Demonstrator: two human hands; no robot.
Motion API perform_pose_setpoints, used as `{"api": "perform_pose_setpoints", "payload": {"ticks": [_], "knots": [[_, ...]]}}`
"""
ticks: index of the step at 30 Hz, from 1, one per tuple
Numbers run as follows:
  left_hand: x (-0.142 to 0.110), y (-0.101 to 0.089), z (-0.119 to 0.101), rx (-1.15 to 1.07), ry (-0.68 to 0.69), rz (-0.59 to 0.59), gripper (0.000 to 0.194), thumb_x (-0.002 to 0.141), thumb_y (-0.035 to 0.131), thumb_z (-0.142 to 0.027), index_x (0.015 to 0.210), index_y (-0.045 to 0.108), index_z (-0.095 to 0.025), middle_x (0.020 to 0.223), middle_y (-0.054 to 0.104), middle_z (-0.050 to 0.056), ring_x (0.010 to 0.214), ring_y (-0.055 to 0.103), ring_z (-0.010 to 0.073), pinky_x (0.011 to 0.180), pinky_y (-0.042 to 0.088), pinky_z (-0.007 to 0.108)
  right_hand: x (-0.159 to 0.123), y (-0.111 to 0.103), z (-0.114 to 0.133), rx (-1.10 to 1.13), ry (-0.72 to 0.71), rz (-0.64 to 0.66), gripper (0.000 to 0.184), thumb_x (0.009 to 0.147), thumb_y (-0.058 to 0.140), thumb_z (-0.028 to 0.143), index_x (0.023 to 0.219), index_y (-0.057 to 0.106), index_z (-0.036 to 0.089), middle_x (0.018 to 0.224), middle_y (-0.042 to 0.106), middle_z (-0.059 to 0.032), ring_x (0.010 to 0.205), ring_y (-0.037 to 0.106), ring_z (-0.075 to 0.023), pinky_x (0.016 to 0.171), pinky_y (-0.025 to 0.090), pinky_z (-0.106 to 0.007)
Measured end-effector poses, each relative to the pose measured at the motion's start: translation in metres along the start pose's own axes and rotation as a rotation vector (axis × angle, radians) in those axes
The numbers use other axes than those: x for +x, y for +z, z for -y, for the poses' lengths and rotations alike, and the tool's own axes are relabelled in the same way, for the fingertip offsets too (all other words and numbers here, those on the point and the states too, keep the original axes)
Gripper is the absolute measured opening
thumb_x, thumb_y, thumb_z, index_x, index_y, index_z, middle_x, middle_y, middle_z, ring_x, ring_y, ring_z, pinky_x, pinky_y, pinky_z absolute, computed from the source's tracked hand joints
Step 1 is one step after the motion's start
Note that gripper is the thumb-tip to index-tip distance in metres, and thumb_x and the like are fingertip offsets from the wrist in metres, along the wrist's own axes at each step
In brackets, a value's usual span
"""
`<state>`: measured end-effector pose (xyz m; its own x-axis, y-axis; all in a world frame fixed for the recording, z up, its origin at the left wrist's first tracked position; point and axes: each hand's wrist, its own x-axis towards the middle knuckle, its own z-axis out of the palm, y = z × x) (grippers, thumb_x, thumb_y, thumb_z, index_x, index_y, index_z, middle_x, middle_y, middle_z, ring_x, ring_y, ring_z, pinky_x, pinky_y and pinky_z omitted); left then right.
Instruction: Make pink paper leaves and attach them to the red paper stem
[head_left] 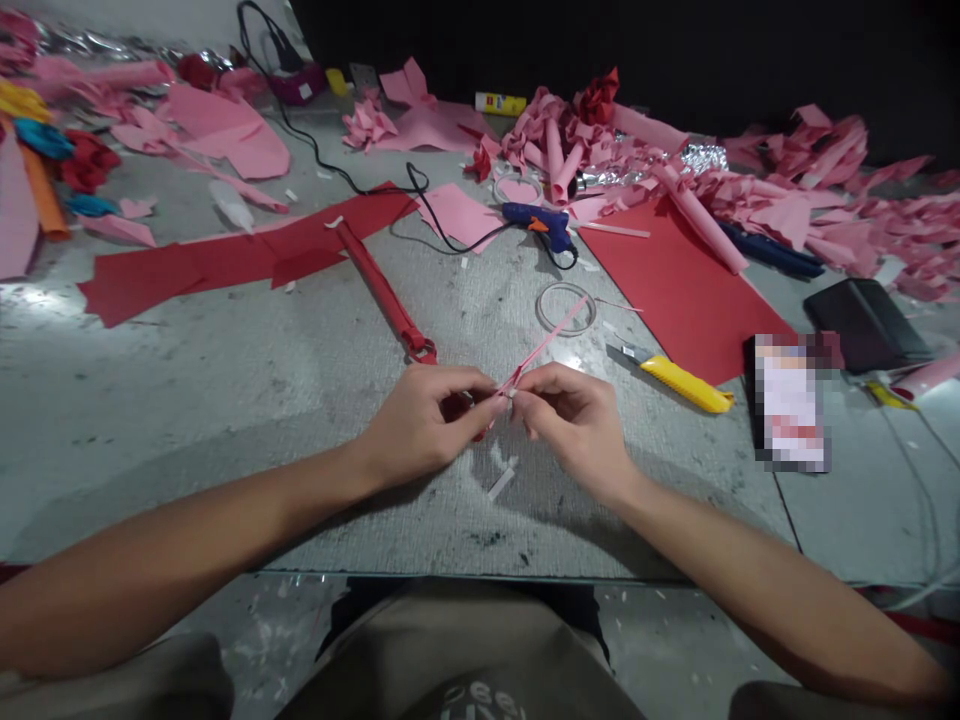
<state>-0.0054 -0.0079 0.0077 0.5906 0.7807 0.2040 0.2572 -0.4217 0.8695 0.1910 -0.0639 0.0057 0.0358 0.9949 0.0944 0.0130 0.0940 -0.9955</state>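
Observation:
My left hand (439, 415) and my right hand (566, 415) meet over the near middle of the table, fingertips pinched together. Between them is a thin pink paper strip (551, 340), its free end pointing up and to the right. A small white bit shows at the right fingertips, too small to name. Something red peeks out under my left fingers, mostly hidden. Just beyond my left hand lies a long red rolled paper piece (379, 290) with a looped end. Small white scraps (502, 480) lie on the table below my hands.
Beyond my hands lie a roll of tape (566, 288), a blue glue gun (540, 222) with a black cord, and a yellow box cutter (686, 385). Red paper (682, 290), a blurred phone (795, 410) and a black box (862, 320) are at right. Crumpled pink paper (551, 125) lines the back.

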Motion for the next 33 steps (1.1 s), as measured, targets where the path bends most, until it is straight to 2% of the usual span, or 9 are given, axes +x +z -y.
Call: {"api": "perform_pose_setpoints", "payload": {"ticks": [5, 9, 15, 20, 24, 27, 33], "knots": [[0.0016, -0.0007, -0.0020, -0.101, -0.063, -0.006, 0.020, 0.100, 0.071, -0.028, 0.086, 0.081, -0.018, 0.068, 0.074, -0.001, 0.059, 0.063, 0.0114, 0.054, 0.045, 0.022, -0.0020, -0.0011, -0.0019, 0.015, -0.006, 0.007, 0.005, 0.094, 0.077, 0.026, 0.093, 0.079, 0.021, 0.076, 0.073, 0.0016, 0.060, 0.060, -0.0110, 0.058, 0.049, -0.027], [0.0019, -0.0024, -0.0028, -0.096, -0.043, 0.002, 0.022, 0.101, 0.070, -0.026, 0.083, 0.080, -0.018, 0.067, 0.072, -0.002, 0.059, 0.060, 0.0104, 0.054, 0.043, 0.022, -0.0026, 0.0005, -0.0029, -0.020, 0.001, -0.018, 0.008, 0.090, 0.085, 0.027, 0.092, 0.079, 0.022, 0.079, 0.074, 0.0009, 0.061, 0.061, -0.0117, 0.058, 0.050, -0.028], [0.0008, -0.0041, -0.0033, -0.094, -0.029, 0.013, 0.036, 0.105, 0.064, -0.029, 0.072, 0.072, -0.018, 0.060, 0.061, -0.003, 0.054, 0.050, 0.0101, 0.052, 0.037, 0.025, -0.0025, 0.0006, -0.0030, -0.047, -0.017, -0.009, 0.009, 0.096, 0.079, 0.028, 0.089, 0.078, 0.022, 0.073, 0.071, 0.0015, 0.059, 0.060, -0.0122, 0.059, 0.050, -0.029], [0.0000, -0.0030, -0.0028, -0.096, -0.007, -0.003, 0.032, 0.105, 0.066, -0.026, 0.074, 0.073, -0.018, 0.063, 0.066, -0.003, 0.057, 0.056, 0.0096, 0.055, 0.041, 0.024, -0.0034, 0.0004, -0.0041, -0.040, -0.017, 0.003, 0.005, 0.095, 0.080, 0.027, 0.094, 0.078, 0.023, 0.079, 0.072, 0.0011, 0.063, 0.062, -0.0122, 0.060, 0.051, -0.029], [0.0001, -0.0020, -0.0030, -0.084, 0.015, -0.026, 0.032, 0.104, 0.066, -0.023, 0.073, 0.072, -0.018, 0.063, 0.067, -0.003, 0.057, 0.057, 0.0097, 0.055, 0.042, 0.024, -0.0031, 0.0017, -0.0040, -0.023, 0.014, -0.011, 0.013, 0.092, 0.085, 0.032, 0.094, 0.077, 0.023, 0.080, 0.073, 0.0007, 0.064, 0.062, -0.0125, 0.059, 0.051, -0.029], [0.0002, -0.0021, -0.0038, -0.071, 0.027, -0.020, 0.035, 0.105, 0.064, -0.024, 0.071, 0.069, -0.018, 0.064, 0.067, -0.002, 0.057, 0.056, 0.0105, 0.057, 0.042, 0.026, -0.0023, 0.0022, -0.0041, -0.021, 0.001, -0.014, 0.015, 0.096, 0.081, 0.036, 0.092, 0.076, 0.022, 0.076, 0.071, 0.0011, 0.061, 0.061, -0.0120, 0.057, 0.050, -0.028], [0.0001, -0.0015, -0.0052, -0.030, 0.032, -0.032, 0.032, 0.104, 0.065, -0.026, 0.074, 0.071, -0.019, 0.065, 0.067, -0.001, 0.058, 0.055, 0.0122, 0.056, 0.042, 0.029, -0.0012, 0.0016, -0.0042, 0.011, 0.002, -0.002, 0.008, 0.097, 0.078, 0.029, 0.093, 0.075, 0.022, 0.074, 0.070, 0.0027, 0.056, 0.057, -0.0098, 0.054, 0.048, -0.026]]}}
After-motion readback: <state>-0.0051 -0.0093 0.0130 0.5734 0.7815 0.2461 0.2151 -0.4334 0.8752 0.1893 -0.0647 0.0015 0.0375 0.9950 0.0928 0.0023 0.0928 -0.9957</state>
